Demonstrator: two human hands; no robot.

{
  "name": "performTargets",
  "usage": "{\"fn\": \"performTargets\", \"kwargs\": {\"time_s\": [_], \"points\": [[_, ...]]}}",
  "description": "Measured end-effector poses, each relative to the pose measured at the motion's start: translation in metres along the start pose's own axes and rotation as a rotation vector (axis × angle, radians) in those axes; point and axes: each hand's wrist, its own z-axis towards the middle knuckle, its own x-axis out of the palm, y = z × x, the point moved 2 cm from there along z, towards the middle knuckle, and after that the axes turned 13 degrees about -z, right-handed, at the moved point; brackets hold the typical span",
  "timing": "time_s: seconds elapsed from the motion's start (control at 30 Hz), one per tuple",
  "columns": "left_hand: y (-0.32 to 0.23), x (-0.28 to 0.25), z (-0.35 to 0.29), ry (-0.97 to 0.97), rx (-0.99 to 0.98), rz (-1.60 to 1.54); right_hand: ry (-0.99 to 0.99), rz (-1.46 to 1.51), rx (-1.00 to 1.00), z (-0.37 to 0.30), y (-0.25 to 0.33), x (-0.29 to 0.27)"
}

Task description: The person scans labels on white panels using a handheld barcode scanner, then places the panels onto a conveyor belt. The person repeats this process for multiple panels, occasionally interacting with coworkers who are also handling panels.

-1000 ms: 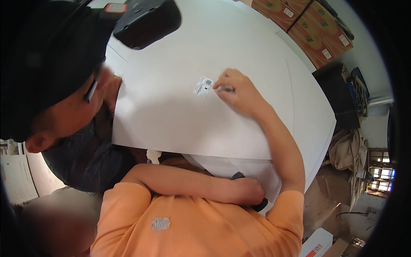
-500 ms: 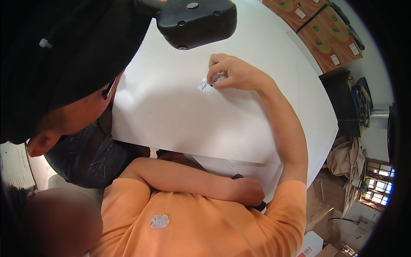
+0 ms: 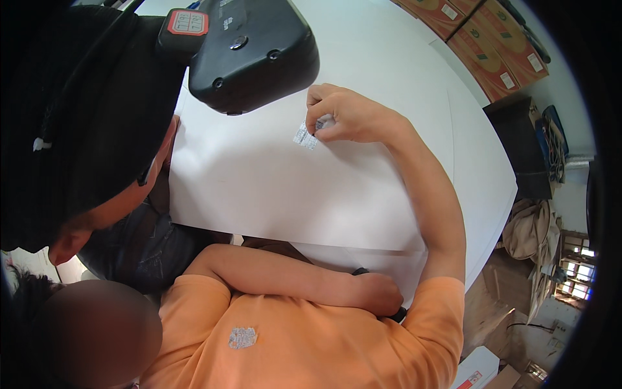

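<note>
My right hand is stretched out over the white tabletop, thumb and fingertips pinched together on a small silvery-white printed label sheet. A tiny dark spot shows at the pinch; I cannot tell what it is. My left forearm lies folded across my front, along the near edge of the table. My left hand is closed in a fist, and a black object sticks out on both sides of it; its kind is hidden. A crumpled piece of printed silvery label clings to the front of my orange shirt.
On the left, a person in a black cap with a black box-shaped device leans over the white table. Another head shows at lower left. Cardboard boxes stand at far right, above a black cabinet and cloth.
The other person's head and device have come lower and farther left in the view, nearer my right hand. My right hand has shifted slightly left with the label sheet still pinched.
</note>
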Motion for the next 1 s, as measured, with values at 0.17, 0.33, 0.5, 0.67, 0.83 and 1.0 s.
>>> {"fn": "performTargets", "kwargs": {"time_s": [0.17,0.33,0.5,0.67,0.83,1.0], "points": [[-0.001,0.0,0.001,0.018,-0.047,-0.03,-0.015,-0.015,-0.022,0.0,-0.001,0.004],[-0.002,0.002,-0.001,0.04,-0.043,0.045,-0.216,0.341,0.093,-0.005,-0.026,0.003],[-0.002,0.009,-0.005,-0.121,0.034,0.199,-0.532,0.123,0.286,-0.015,-0.066,-0.006],[-0.002,0.014,-0.006,-0.175,0.051,0.301,-0.55,-0.084,0.247,-0.015,-0.071,0.002],[-0.001,0.01,-0.005,-0.158,0.053,0.215,-0.519,-0.078,0.11,-0.013,-0.048,0.01],[-0.003,0.008,-0.006,-0.102,0.073,0.24,-0.389,0.149,-0.096,-0.025,-0.014,0.025]]}}
